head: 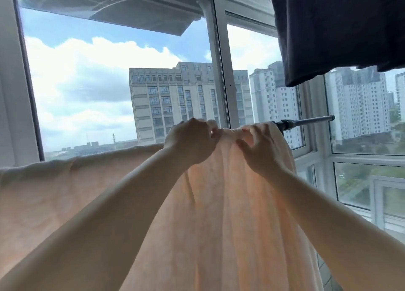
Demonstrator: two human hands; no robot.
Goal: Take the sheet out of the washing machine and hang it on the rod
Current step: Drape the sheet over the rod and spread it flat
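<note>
A pale peach sheet point(223, 214) hangs draped over a horizontal rod in front of the window, spreading from the left edge to past the middle. The rod's bare dark end point(306, 121) sticks out to the right of the cloth. My left hand point(190, 139) grips a bunched fold of the sheet at the rod's top. Close beside it, my right hand point(256, 146) pinches the same gathered cloth with curled fingers. The rest of the rod is hidden under the fabric.
A dark garment point(337, 27) hangs from above at the upper right. Behind the rod stand large windows with a white frame point(221, 71), and tall buildings outside. A lower window section point(361, 181) sits at the right.
</note>
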